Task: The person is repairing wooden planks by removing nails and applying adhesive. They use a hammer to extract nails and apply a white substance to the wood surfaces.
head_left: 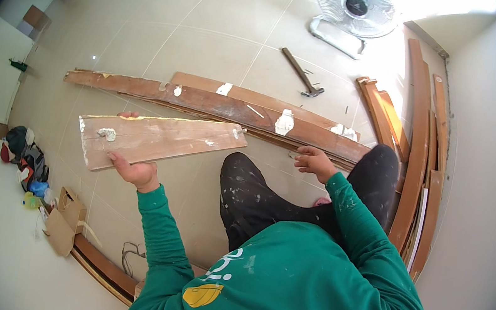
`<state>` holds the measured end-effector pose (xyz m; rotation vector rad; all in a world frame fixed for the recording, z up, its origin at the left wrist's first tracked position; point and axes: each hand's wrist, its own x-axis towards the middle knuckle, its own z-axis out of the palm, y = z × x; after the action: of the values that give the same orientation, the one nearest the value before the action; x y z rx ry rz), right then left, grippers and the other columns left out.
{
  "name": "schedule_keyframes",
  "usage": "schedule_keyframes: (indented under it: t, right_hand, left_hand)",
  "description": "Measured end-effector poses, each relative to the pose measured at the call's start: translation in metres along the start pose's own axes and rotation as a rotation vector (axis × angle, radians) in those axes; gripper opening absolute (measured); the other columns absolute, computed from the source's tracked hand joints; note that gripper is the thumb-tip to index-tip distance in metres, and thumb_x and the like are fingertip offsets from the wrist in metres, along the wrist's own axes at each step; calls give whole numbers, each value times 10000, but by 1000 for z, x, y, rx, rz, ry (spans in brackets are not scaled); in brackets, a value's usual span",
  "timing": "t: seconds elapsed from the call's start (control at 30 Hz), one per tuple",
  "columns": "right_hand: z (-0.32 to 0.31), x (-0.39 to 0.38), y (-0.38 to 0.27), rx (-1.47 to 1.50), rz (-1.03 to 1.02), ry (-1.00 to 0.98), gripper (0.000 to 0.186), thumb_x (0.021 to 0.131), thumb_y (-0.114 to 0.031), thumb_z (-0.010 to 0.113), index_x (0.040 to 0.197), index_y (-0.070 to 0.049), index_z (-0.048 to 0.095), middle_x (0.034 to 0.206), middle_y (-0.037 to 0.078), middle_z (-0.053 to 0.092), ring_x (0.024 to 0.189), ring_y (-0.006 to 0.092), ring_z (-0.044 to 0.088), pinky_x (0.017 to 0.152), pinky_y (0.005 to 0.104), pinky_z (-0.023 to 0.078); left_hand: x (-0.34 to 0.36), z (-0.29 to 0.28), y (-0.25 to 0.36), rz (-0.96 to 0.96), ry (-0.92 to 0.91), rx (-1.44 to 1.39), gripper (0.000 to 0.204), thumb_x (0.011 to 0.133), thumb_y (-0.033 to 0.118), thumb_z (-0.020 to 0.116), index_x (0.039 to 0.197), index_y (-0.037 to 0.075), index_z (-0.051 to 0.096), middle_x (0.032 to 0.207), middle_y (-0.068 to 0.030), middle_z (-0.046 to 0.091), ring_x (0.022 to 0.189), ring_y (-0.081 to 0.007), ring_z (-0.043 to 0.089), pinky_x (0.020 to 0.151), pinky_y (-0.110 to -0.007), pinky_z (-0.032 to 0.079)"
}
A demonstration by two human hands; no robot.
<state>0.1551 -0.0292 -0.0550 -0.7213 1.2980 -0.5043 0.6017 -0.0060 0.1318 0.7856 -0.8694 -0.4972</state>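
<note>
My left hand (136, 171) grips a short pale brown board (174, 141), which has white plaster patches and a yellowish upper edge, raised at the middle left. My right hand (315, 163) has its fingers loosely apart near stacked long brown boards (238, 110) lying across the tiles, spotted with white patches; I cannot make out anything held in it. Beyond the stack lies a hammer (300, 73) with a few loose nails beside it. My knees in paint-spattered dark trousers (241, 182) are bent below the boards.
A standing fan (354, 8) is at the back. More planks (413, 178) lie along the right wall, with shorter pieces (381, 110) beside them. Bags and clothing (31, 162), a cardboard box (64, 224) and trim strips (100, 261) lie by the left wall. A cable (133, 253) lies nearby.
</note>
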Motion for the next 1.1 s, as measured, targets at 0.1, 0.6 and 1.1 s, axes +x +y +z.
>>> schedule_keyframes:
  t: [0.1,0.6,1.1]
  right_hand:
    - [5,26,10,-60,-55,78,494,935,-139,724,1384,6,579,1113,88,698,942,186,705,774,333,578]
    - [-41,152,-3,-209,-128,273,401,856,-78,694,1245,20,687,1004,119,749,850,184,724,703,333,572]
    - [-84,315,-73,-1070,-423,324,708,811,10,630,1478,-206,540,1597,287,371,1477,459,386,1196,497,415]
  left_hand:
    - [3,20,9,35,-60,1,829,976,631,436,1491,-18,395,1338,-232,571,1255,-385,574,1107,-526,455]
    - [30,170,-54,88,-284,122,835,933,570,547,1480,-41,388,1368,-239,549,1260,-369,573,1085,-499,464]
    - [-26,126,-104,-23,-294,412,733,985,293,669,1537,-60,340,1490,-182,492,1365,-285,492,1128,-421,426]
